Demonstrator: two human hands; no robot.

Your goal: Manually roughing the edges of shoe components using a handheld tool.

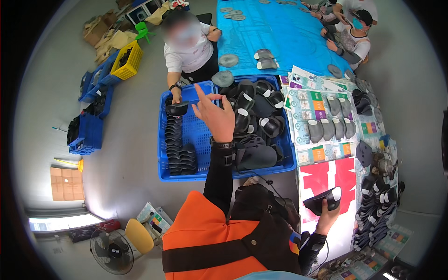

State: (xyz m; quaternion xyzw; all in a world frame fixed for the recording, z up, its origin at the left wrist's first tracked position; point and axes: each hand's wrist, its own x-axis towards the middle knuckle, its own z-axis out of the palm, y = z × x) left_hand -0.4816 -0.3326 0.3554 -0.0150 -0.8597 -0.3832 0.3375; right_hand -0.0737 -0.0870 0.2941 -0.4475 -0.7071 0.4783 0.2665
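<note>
- Right hand: grasping one shell.
- Left hand: unclenched, holding nothing.
- Crates: two, partly hidden by left sleeve.
- Pads on sheet: six.

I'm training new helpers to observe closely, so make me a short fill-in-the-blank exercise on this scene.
1. The right hand holds a black curved shell-like piece whose end patch is coloured ____.
2. The raised left hand holds ____.
3. Dark curved pieces nest in neat rows in the blue rectangular plastic crate on the ____ side.
4. A round, wire-guarded ____ stands beside the rounded yellow chair.

Missing words: white; nothing; left; fan.
</note>
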